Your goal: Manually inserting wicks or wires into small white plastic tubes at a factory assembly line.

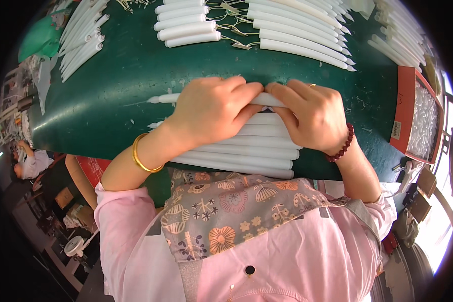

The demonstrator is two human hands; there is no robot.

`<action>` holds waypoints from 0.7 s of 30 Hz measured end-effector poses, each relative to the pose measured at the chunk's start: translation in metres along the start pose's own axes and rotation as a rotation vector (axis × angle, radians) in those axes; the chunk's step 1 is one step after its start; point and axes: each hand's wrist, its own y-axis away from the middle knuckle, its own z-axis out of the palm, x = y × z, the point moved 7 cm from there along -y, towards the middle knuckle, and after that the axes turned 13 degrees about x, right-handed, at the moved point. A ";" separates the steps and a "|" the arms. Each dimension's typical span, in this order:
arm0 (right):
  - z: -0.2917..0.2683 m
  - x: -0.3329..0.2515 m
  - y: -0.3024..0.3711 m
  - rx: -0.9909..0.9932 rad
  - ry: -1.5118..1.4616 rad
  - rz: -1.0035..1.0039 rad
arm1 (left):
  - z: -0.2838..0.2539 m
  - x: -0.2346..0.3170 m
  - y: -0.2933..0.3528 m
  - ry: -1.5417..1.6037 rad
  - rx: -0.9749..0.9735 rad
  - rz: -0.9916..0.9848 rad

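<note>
My left hand (209, 108) is closed round a white electric taper candle (166, 98), whose pointed flame-shaped tip sticks out to the left. My right hand (312, 113) grips the same candle near its other end, thumb and fingers pinched on the white tube. Both hands meet close together above the green table, and my fingers cover much of the tube, so I cannot tell whether it is one piece or two parts pressed together. Just below the hands, a row of similar white candles (246, 155) lies side by side near my apron.
Short white tubes (186, 32), joined by thin wires to longer flame-tipped tubes (302, 43), lie across the far side of the green table (121, 95). More white tubes (80, 43) rest at far left. A red box (401, 108) of clear plastic pieces stands right.
</note>
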 end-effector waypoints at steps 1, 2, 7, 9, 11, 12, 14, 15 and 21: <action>-0.005 0.001 -0.004 0.000 0.008 -0.001 | -0.008 0.002 -0.008 -0.011 0.002 -0.004; -0.013 0.002 -0.013 0.036 0.030 -0.009 | -0.016 0.002 -0.014 -0.024 0.003 -0.012; -0.029 0.000 -0.018 0.238 0.136 -0.104 | -0.044 -0.015 -0.007 -0.117 0.042 -0.154; -0.026 -0.001 -0.016 0.144 0.153 -0.048 | -0.045 -0.014 -0.002 -0.091 -0.006 -0.170; -0.015 0.002 -0.011 -0.015 0.194 -0.035 | -0.046 -0.006 -0.001 -0.096 0.017 -0.123; -0.012 0.004 -0.009 -0.010 0.199 -0.024 | -0.045 -0.004 0.001 -0.091 0.010 -0.113; 0.004 0.004 -0.001 -0.159 0.158 -0.062 | -0.046 -0.003 0.005 -0.187 0.066 -0.044; 0.006 0.005 -0.001 -0.140 0.143 -0.104 | -0.043 -0.001 0.005 -0.210 0.101 -0.012; 0.019 0.016 0.005 -0.224 0.094 -0.111 | -0.027 0.000 0.005 -0.227 0.084 -0.015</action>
